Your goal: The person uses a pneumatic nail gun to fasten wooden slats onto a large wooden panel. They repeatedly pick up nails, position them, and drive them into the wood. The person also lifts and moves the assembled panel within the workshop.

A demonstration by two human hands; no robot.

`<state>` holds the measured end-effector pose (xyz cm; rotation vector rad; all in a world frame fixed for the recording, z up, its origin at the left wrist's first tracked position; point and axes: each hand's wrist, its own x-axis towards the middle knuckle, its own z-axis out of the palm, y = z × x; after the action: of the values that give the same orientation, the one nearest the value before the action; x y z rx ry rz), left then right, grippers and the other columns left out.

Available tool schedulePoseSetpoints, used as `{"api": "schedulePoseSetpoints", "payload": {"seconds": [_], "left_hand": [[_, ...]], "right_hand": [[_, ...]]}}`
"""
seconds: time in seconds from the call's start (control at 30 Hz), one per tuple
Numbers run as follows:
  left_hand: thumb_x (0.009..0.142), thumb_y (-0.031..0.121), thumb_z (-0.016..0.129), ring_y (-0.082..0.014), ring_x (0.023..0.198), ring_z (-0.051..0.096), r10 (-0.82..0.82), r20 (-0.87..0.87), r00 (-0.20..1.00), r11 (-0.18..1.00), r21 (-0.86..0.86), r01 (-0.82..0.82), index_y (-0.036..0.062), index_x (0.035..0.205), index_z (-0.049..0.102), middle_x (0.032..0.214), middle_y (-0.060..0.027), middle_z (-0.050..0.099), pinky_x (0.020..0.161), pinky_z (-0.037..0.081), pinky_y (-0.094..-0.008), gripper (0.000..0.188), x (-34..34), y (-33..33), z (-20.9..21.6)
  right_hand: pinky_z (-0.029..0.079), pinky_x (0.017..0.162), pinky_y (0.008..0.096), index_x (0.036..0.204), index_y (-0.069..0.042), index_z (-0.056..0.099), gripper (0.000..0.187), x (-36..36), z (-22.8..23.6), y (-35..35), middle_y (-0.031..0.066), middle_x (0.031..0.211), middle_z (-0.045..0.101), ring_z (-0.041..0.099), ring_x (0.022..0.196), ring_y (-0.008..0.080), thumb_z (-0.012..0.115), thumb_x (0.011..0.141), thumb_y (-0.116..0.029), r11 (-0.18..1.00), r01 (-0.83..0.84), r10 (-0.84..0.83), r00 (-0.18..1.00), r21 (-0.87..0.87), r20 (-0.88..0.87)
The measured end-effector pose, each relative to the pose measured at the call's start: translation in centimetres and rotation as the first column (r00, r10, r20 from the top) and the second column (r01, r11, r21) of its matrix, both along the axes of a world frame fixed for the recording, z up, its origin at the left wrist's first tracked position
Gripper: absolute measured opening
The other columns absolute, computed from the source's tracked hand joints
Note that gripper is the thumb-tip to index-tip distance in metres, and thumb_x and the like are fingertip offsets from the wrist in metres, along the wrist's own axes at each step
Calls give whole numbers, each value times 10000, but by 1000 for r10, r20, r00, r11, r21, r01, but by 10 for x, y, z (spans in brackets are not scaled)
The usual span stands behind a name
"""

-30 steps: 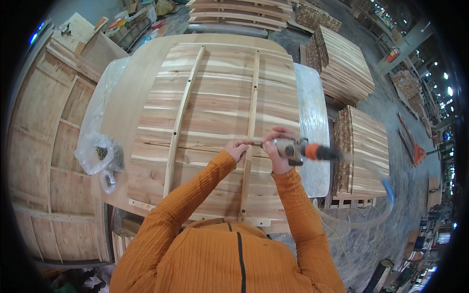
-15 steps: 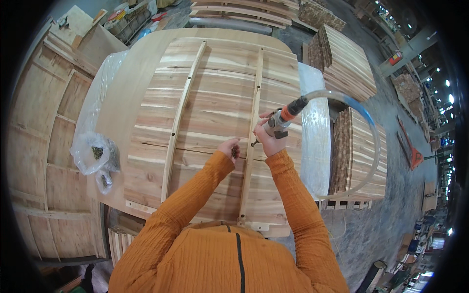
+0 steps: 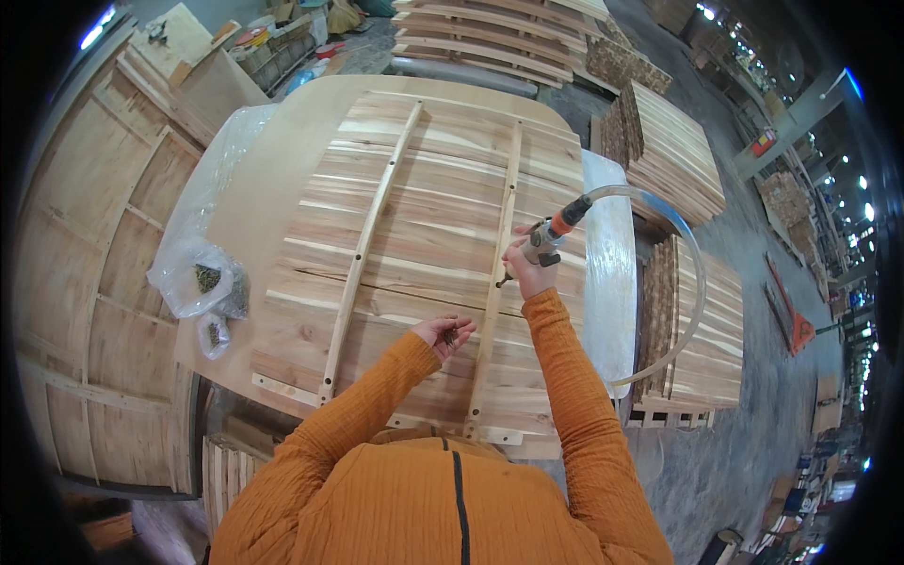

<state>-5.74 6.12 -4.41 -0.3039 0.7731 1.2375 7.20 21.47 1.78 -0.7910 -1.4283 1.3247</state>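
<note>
Head view: left hand (image 3: 437, 333) nearest, palm up, fingers half-curled round small dark fasteners (image 3: 451, 336), probably to have them handy. Right hand (image 3: 530, 270) beyond, fingers wrapped round grey-and-orange pistol-shaped driver (image 3: 545, 242); bit by narrow pale wooden batten (image 3: 514, 151), contact unclear. Batten crosses striped brown-and-cream wooden panel (image 3: 443, 226), flat on pale wooden tabletop (image 3: 252, 179), likely for support. Clear looping hose (image 3: 701, 282) hangs rightward, seemingly off the work.

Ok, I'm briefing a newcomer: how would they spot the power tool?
Find the big slatted wood panel in the middle. By its right batten, the person's right hand holds the power tool. Unlike the wood around it, it has an orange band and looping hose.
</note>
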Motion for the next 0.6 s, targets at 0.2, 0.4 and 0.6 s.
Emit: {"api": "schedulePoseSetpoints", "payload": {"seconds": [0.2, 0.4, 0.6], "left_hand": [[870, 83, 510, -216, 838, 608, 83, -139, 987, 986, 159, -60, 21, 1012, 485, 940, -103, 596, 671, 551, -269, 156, -24, -37, 23], [865, 119, 539, -162, 794, 622, 149, -58, 987, 979, 147, -139, 49, 931, 545, 852, -64, 624, 627, 549, -260, 97, -61, -65, 29], [863, 153, 551, -129, 729, 618, 226, -73, 971, 968, 127, -216, 54, 853, 573, 787, -51, 624, 628, 545, -244, 102, -87, -96, 47]], "right_hand": [[459, 687, 277, 1010, -14, 471, 309, 5, 38, -31, 49, 753, 558, 542, 706, 124, 591, 729, -64, 970, -4, -7, 999, 241, 42], [479, 720, 372, 1085, -26, 361, 401, -26, 86, -133, 102, 763, 541, 546, 748, 213, 565, 741, -56, 941, -266, 329, 862, 210, -385], [486, 680, 396, 1041, -30, 379, 383, -63, 81, -178, 108, 715, 520, 525, 697, 220, 551, 708, -109, 951, -253, 302, 880, 177, -367]]}}
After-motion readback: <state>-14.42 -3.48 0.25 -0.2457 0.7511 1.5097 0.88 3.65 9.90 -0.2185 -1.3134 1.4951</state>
